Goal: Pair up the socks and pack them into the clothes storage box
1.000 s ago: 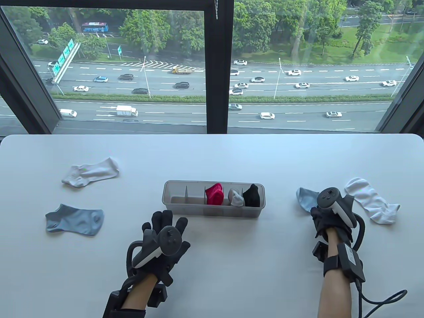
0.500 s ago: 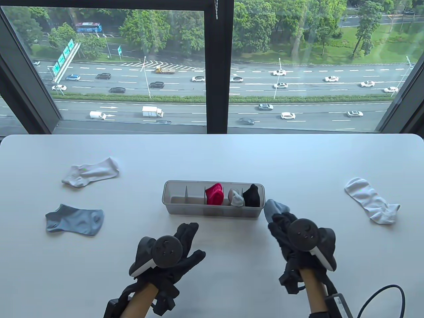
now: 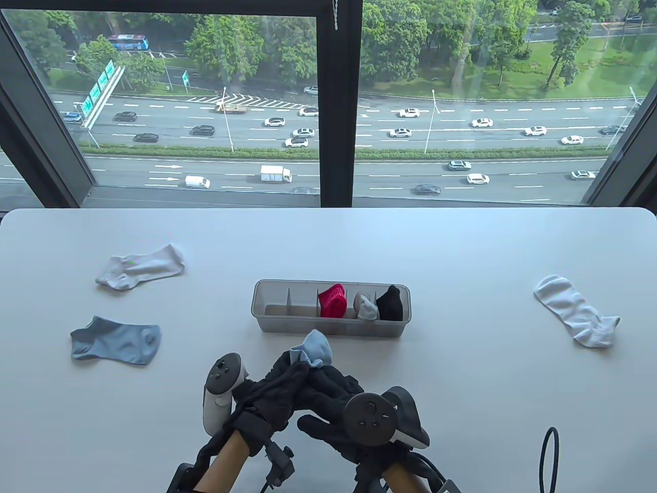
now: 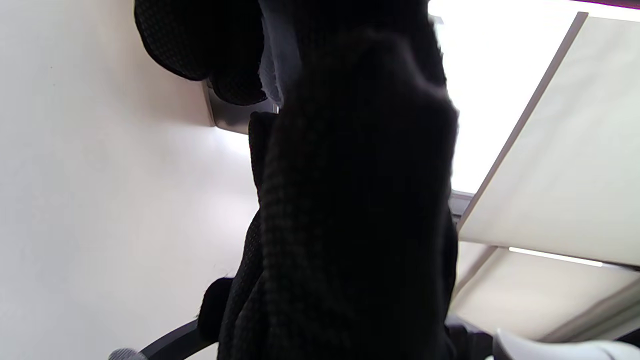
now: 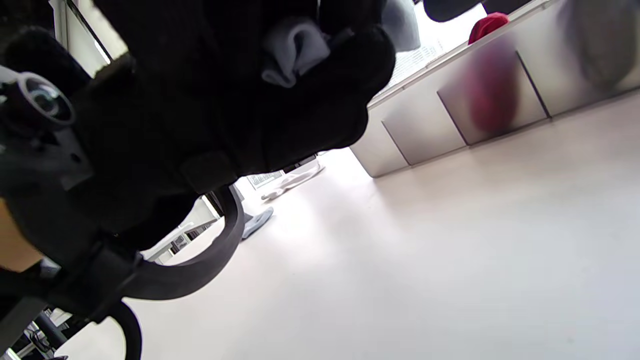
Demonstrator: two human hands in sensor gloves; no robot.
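A light blue sock (image 3: 314,348) sticks up between my two hands, in front of the clear divided storage box (image 3: 328,328). My right hand (image 3: 321,377) grips its lower part; the right wrist view shows pale fabric (image 5: 292,50) bunched in the curled fingers. My left hand (image 3: 287,367) meets it from the left, and its fingers close on the same sock. The matching blue sock (image 3: 117,341) lies flat at the left. One white sock (image 3: 139,267) lies far left, another (image 3: 576,310) at the right. The box holds a red pair (image 3: 332,301), a grey pair (image 3: 366,307) and a black pair (image 3: 390,303).
The box's two left compartments (image 3: 277,303) hold nothing. A black cable (image 3: 548,457) loops over the table at the bottom right. A window with a dark central post (image 3: 336,102) rises behind the table's far edge.
My right hand picked the blue sock up at the right and carried it leftward to the front of the box. My left hand turned and moved right to meet it.
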